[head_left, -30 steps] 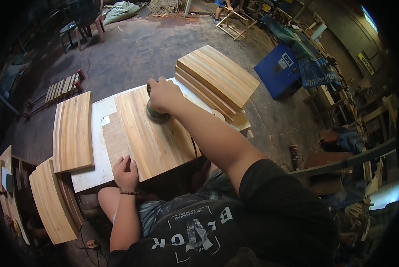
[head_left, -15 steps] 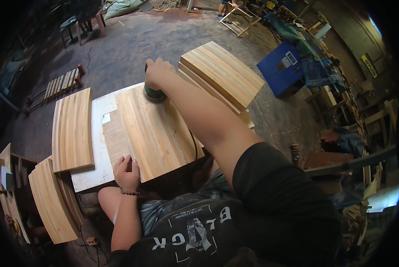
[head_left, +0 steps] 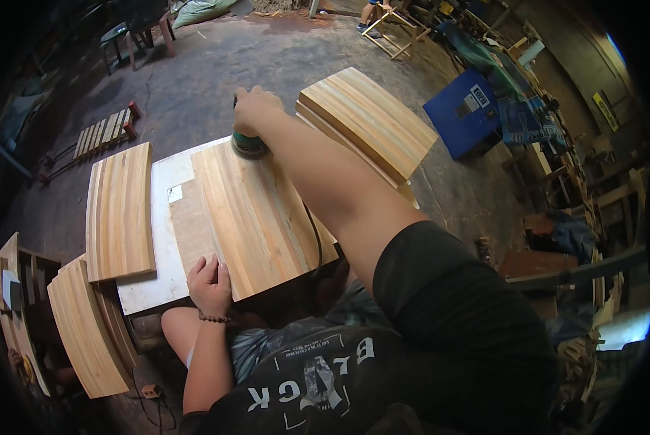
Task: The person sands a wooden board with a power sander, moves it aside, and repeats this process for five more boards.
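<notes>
A striped wooden panel [head_left: 252,225] lies on a white board [head_left: 167,246] in front of me. My right hand [head_left: 256,110] is wrapped round the top of a green and black power sander [head_left: 249,145], whose base rests on the panel's far edge. A dark cord runs from under my forearm down across the panel's right side. My left hand [head_left: 210,284], with a beaded bracelet at the wrist, lies at the near left corner of the panel, fingers extended and touching the board and panel edge.
Curved panels [head_left: 120,210] stand at the left, with more [head_left: 85,330] below them. Stacked panels [head_left: 368,123] sit at the right, near a blue box [head_left: 461,112]. A slatted wooden piece [head_left: 101,135] lies on the floor. Part of a person [head_left: 370,16] shows at the top.
My right hand and the sander have shifted slightly left and away from me on the panel. The whole view has moved slightly; my left hand stays at the same corner.
</notes>
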